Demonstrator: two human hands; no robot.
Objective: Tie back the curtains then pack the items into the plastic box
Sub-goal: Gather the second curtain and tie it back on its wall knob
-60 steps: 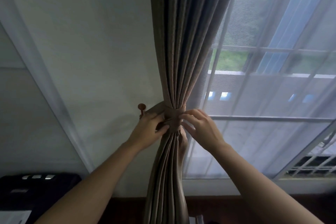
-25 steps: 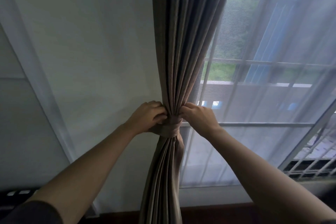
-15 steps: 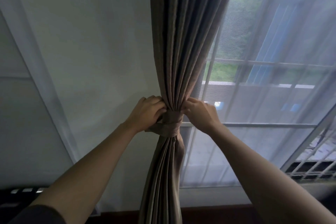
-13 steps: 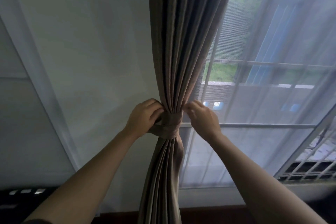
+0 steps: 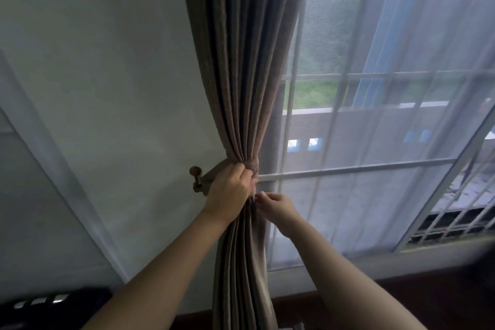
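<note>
**Two hands on the gathered curtain, the right one now lower**

The brown curtain [image 5: 241, 75] is seen drawn into a tight bundle beside the wall [image 5: 107, 75] and cinched at its waist by a tieback [image 5: 254, 166] of the same cloth. The bundle is gripped at that waist by the left hand [image 5: 230, 190]. Its fingers are curled round the folds and laid over most of the band, so that only the band's right end is shown. Just below the band, a fold at the curtain's right edge is pinched by the right hand [image 5: 277, 205], thumb and fingertips brought together on the cloth, though the exact hold is blurred.

In the picture from half a second ago, both hands are held level with the band, one on each side of it. By comparison, the right hand is now lowered beneath the band and drawn close to the left hand, and the left hand is shifted across the front of the bundle. The round-knobbed hook [image 5: 195, 177] on the wall, hidden behind the left hand in that earlier picture, is now uncovered just left of the knuckles. The tieback's left end is seen running to it.

Behind the bundle a sheer curtain [image 5: 375, 142] is hung across the window, and a horizontal rail [image 5: 348, 169] is seen through it. A black object [image 5: 53, 305] is glimpsed at the lower left.
</note>
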